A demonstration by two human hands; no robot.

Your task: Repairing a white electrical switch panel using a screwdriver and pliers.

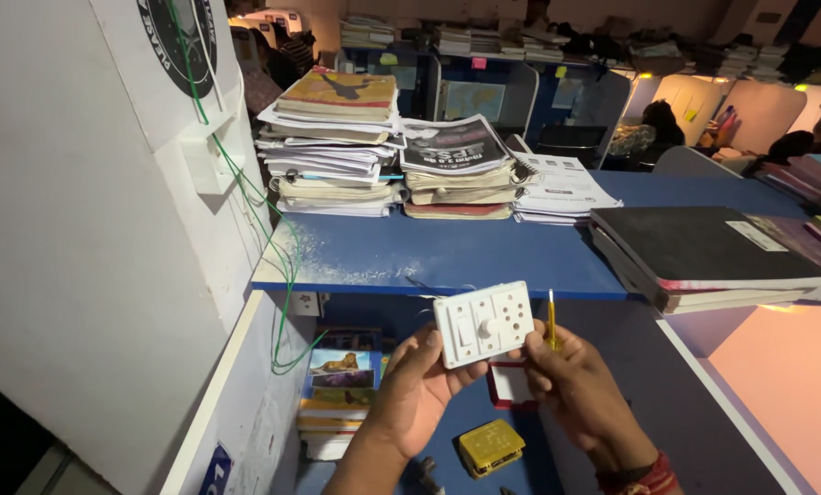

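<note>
an office: blue partitioned desks (484,252) stacked with files (333,147) and ledgers (704,257).

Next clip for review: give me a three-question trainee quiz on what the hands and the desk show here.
1. True or false: both hands grip the white switch-and-socket plate.
2. What else does the right hand hold?
A. a yellow-handled tool
B. a roll of tape
C. a book
3. Fill in: the green wire hangs down from the white ____ on the left.

Key
1. True: the left hand takes its lower left edge, the right hand its right side.
2. A.
3. partition wall.
</note>
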